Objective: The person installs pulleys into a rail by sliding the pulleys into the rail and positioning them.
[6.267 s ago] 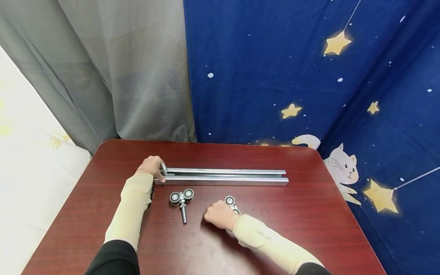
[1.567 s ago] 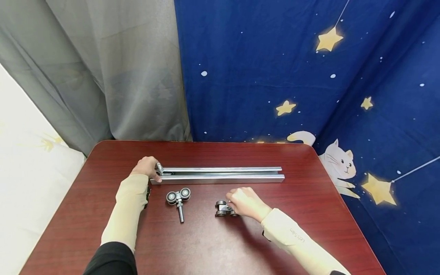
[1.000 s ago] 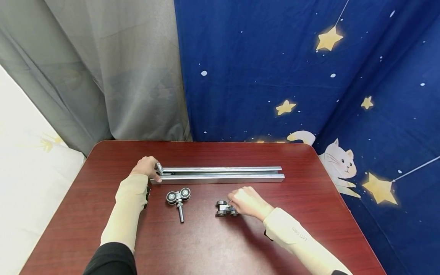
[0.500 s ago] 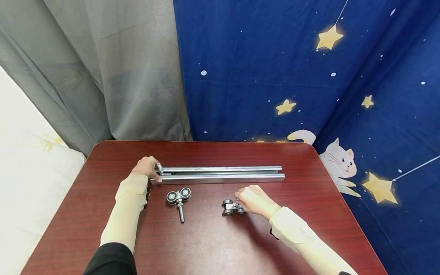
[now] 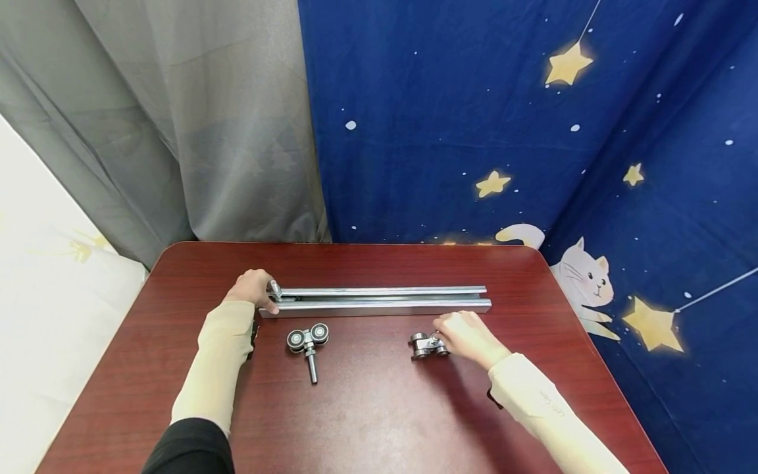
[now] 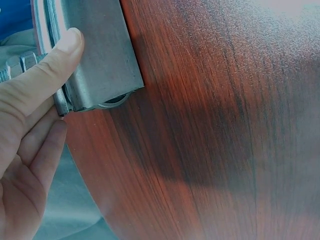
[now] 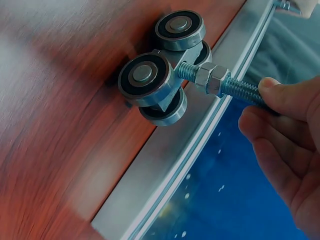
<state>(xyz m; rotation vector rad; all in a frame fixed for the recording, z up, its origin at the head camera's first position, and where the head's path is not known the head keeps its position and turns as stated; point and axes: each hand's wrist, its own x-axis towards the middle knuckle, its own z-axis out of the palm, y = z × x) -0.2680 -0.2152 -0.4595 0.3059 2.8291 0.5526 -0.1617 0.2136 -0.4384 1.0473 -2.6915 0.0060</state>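
Observation:
A metal channel rail [image 5: 385, 309] lies along the table, its slot facing up. My left hand [image 5: 251, 288] grips its left end, the thumb [image 6: 69, 42] pressed on the side wall in the left wrist view. Beside that hand a bolt [image 5: 275, 288] sticks up from the slot, and a wheel edge [image 6: 115, 102] peeks out under the rail's end. My right hand [image 5: 470, 337] pinches the threaded bolt of a roller trolley [image 7: 145, 75] in front of the rail's right part. The trolley's wheels point away from the fingers, with two nuts [image 7: 212, 79] on the bolt.
Another roller trolley [image 5: 310, 342] lies flat on the reddish-brown table [image 5: 355, 421], in front of the rail's left part, bolt toward me. Behind the table hang a grey curtain [image 5: 249, 131] and a blue star-patterned one [image 5: 414, 131]. White cloth [image 5: 59, 296] is at the left.
My right hand, first closed near the trolley on the table, holds it by the bolt and has carried it right and toward the rail. The left hand stays at the rail's end.

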